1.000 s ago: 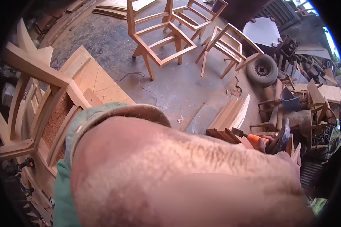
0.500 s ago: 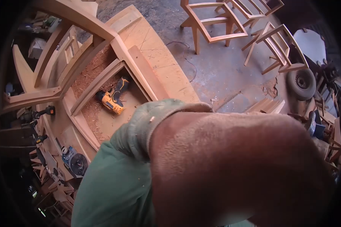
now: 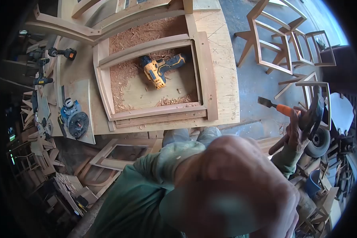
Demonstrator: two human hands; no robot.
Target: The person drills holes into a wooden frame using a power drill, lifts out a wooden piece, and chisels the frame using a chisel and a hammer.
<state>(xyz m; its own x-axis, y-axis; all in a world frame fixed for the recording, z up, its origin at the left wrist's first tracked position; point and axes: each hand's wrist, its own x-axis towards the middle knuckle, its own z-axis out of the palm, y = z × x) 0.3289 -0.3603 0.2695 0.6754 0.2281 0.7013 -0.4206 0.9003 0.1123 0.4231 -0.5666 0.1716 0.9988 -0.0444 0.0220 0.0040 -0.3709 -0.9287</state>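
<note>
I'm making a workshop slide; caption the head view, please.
Right hand holding an orange-handled chisel; yellow drill lying inside a wooden frame.

Bench (image 3: pixel 227 79): pale wood; wooden frame (image 3: pixel 158 112), yellow drill (image 3: pixel 156 73) and shavings (image 3: pixel 121 81) inside; board (image 3: pixel 83 89) under blue router (image 3: pixel 74 119);
Floor (image 3: pixel 246 89): grey; chair frames (image 3: pixel 275 67) standing

I'm looking in on a woodworking workshop: shavings (image 3: pixel 123 82) and a yellow drill (image 3: pixel 151 73) on the table (image 3: pixel 226 91), a chisel (image 3: pixel 284 110), bare chair frames (image 3: pixel 275 67).

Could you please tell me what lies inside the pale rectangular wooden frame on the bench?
Inside the frame, a yellow-and-black power drill lies amid brown wood shavings on a pale wooden surface. What they cover cannot be seen.
</note>
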